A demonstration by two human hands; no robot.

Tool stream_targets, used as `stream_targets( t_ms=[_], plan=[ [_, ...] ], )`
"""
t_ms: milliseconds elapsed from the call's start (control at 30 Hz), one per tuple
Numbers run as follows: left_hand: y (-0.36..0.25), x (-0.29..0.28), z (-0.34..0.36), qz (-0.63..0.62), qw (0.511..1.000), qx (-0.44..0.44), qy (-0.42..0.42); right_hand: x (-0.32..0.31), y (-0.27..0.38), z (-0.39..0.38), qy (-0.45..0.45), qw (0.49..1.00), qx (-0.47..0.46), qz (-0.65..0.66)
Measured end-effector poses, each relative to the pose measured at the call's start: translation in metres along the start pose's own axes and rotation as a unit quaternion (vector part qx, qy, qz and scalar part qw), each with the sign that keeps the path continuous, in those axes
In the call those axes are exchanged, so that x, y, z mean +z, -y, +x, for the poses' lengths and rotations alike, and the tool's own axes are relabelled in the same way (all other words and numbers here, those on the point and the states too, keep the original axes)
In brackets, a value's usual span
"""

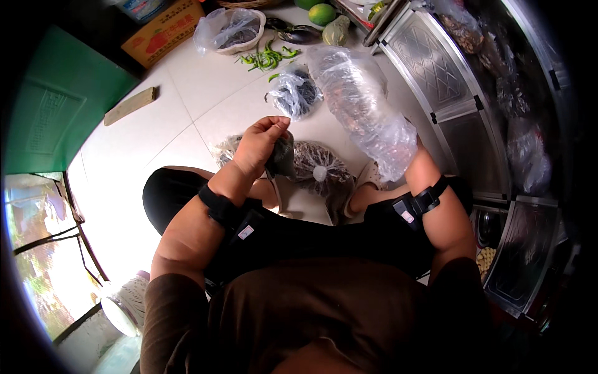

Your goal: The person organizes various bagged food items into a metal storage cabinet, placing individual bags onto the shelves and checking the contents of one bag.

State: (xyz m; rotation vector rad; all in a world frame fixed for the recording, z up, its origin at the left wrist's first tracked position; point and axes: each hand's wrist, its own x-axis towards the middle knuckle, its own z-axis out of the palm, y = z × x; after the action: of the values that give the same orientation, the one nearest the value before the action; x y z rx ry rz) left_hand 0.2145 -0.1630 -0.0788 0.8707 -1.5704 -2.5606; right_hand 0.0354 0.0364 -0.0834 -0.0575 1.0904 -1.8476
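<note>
A small dark, crumpled plastic bag hangs pinched shut in the fingertips of the left hand, raised above the white tiled floor — its bulk droops just right of the palm, too bunched to show which way it points. Below and to its right lies a tied clear plastic bag of dark brown dried goods, knotted at a white centre.

Further right, the right hand is closed around — and mostly buried in — the lower end of a long, clear, crinkled plastic bag with brownish contents. That bag's long axis runs up and leftward, away from the person, its far end near a smaller clear bag of dark contents on the tiles.

Beyond these lie loose green chilli peppers and a plastic-covered basket. A cardboard box and a flat wooden block sit at far left; an embossed metal cabinet flanks the right.
</note>
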Motion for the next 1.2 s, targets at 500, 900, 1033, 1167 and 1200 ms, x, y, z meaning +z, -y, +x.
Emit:
stream_targets(
  t_ms=[500, 900, 1033, 1167, 1200],
  plan=[
    [0.005, -0.004, 0.003, 0.024, 0.999, 0.022, -0.014, 0.016, 0.0, -0.007, 0.04, 0.999, -0.019, -0.012],
    [0.002, -0.014, 0.008, 0.001, 0.998, 0.029, -0.061, 0.033, 0.008, -0.035, -0.042, 0.999, 0.013, -0.03],
    [0.006, -0.01, 0.007, 0.04, 0.999, 0.004, 0.026, 0.044, 0.005, -0.037, -0.113, 0.988, 0.012, -0.102],
    [0.001, 0.006, -0.004, 0.134, 0.99, 0.017, 0.028, 0.048, 0.003, -0.044, -0.068, 0.987, 0.044, -0.14],
    [0.002, 0.005, -0.005, 0.116, 0.992, 0.0, 0.039, 0.05, 0.003, -0.044, -0.05, 0.985, 0.048, -0.158]
  ],
)
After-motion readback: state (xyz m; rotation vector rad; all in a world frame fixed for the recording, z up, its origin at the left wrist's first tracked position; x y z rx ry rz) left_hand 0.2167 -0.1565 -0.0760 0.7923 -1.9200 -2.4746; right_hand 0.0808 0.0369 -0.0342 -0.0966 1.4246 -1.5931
